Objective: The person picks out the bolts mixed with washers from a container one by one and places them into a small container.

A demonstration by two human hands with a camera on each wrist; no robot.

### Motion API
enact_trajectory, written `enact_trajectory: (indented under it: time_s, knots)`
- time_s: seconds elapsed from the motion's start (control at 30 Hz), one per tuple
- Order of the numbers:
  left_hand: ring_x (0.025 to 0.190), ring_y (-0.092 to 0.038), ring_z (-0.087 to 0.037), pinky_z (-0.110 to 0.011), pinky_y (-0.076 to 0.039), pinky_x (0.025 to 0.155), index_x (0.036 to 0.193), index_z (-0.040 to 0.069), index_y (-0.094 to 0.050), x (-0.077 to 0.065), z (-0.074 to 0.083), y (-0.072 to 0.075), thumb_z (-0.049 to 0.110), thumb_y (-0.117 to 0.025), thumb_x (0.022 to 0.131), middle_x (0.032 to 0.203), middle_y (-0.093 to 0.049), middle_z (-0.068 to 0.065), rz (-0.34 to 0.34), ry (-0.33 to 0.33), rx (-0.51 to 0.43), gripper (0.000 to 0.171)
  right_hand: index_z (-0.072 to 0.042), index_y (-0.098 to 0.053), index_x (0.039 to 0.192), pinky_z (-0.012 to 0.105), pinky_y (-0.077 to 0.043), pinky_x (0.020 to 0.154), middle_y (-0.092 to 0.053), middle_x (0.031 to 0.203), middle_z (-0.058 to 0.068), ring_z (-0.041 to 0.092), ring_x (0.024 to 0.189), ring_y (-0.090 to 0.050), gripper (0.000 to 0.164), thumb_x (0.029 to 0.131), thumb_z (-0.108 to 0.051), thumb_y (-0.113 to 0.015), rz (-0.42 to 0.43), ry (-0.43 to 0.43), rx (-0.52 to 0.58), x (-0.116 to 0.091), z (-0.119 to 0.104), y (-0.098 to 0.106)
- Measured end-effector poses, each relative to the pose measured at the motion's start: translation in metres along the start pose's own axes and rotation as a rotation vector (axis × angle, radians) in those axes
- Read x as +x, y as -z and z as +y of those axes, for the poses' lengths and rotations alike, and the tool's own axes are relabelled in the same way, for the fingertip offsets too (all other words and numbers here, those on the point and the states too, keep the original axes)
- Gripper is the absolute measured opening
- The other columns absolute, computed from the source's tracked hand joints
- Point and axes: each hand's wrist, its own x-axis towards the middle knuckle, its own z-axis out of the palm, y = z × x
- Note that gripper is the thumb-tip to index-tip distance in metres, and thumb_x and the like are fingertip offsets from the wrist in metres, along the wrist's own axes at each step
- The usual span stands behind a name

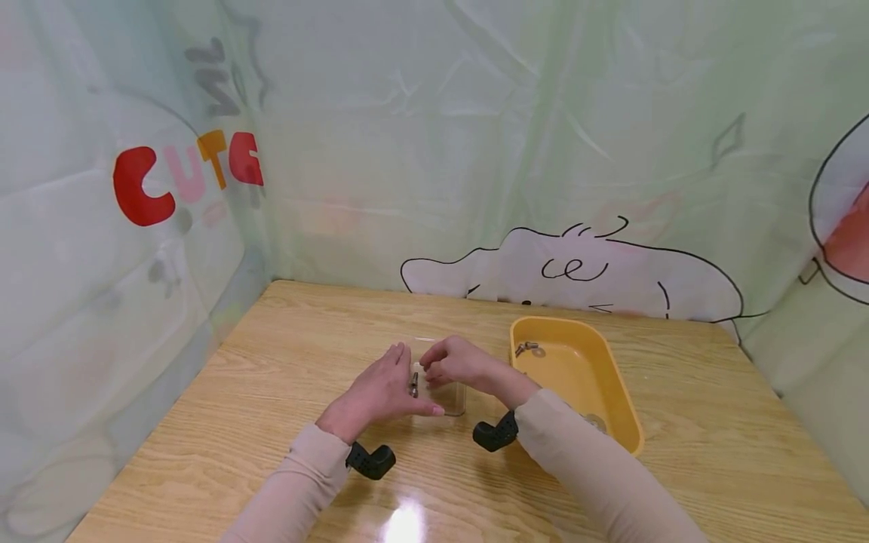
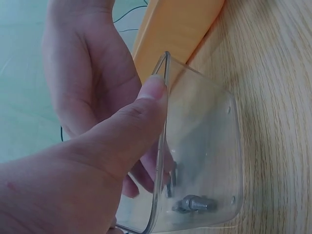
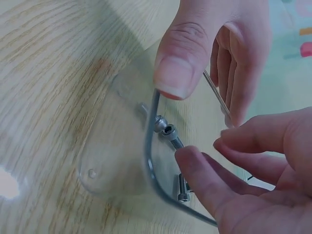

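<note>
A clear plastic box [image 1: 463,406] rests on the wooden table, with several metal socket-head screws [image 3: 170,132] lying on its bottom. My left hand [image 1: 388,390] holds the box at its near left side, the thumb over the near rim and the fingers along the left wall. My right hand [image 1: 463,363] reaches over the box from the right, fingers bent and dipping inside. In the right wrist view its thumb and fingertips stand apart above the screws, with nothing visible between them. A screw [image 2: 196,203] shows through the wall in the left wrist view.
To the right stands a yellow tray [image 1: 626,403] with a few screws [image 1: 526,347] in its far left corner and a round, washer-like piece [image 1: 594,422] near its front. A printed curtain [image 1: 407,151] hangs behind and beside the table [image 1: 305,324].
</note>
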Motion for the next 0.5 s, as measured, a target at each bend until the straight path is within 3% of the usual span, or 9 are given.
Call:
enact_trajectory:
  time_s: [0.1,0.27,0.37,0.5]
  knots:
    - [0.128,-0.052,-0.032,-0.044,-0.047,0.107,0.146,-0.008,-0.033,0.001,0.000,0.000,0.070,-0.073,0.074,0.147,-0.041,-0.025,0.004,-0.001,0.002,0.113,0.010,-0.059,0.126,0.043,-0.055,0.097,-0.064,0.120,0.025,0.032,0.103,-0.070,0.034,0.095,0.000,-0.054,-0.007,0.016,0.054,-0.002,0.002,0.003]
    - [0.105,-0.055,-0.025,-0.040,-0.051,0.096,0.137,-0.005,-0.040,0.002,-0.001,-0.003,0.071,-0.073,0.073,0.126,-0.050,-0.017,0.011,-0.007,-0.014,0.105,0.010,-0.058,0.125,0.042,-0.056,0.095,-0.061,0.126,0.026,0.034,0.107,-0.068,0.032,0.096,-0.003,-0.055,0.002,0.032,0.126,-0.007,0.005,0.011]
    - [0.119,-0.054,-0.029,-0.042,-0.047,0.105,0.142,-0.007,-0.037,0.001,-0.001,-0.002,0.071,-0.074,0.073,0.138,-0.047,-0.021,0.001,0.014,-0.041,0.110,0.010,-0.058,0.124,0.043,-0.054,0.097,-0.059,0.129,0.029,0.037,0.113,-0.066,0.031,0.098,-0.005,-0.052,0.002,0.056,0.168,-0.011,0.006,0.018]
    - [0.145,-0.035,-0.037,-0.047,-0.035,0.117,0.152,-0.009,-0.025,-0.002,0.001,0.000,0.069,-0.074,0.074,0.158,-0.027,-0.027,-0.022,0.043,-0.075,0.120,0.010,-0.056,0.126,0.045,-0.053,0.098,-0.057,0.131,0.032,0.041,0.117,-0.063,0.031,0.100,-0.006,-0.049,0.018,0.071,0.206,-0.019,0.007,0.030]
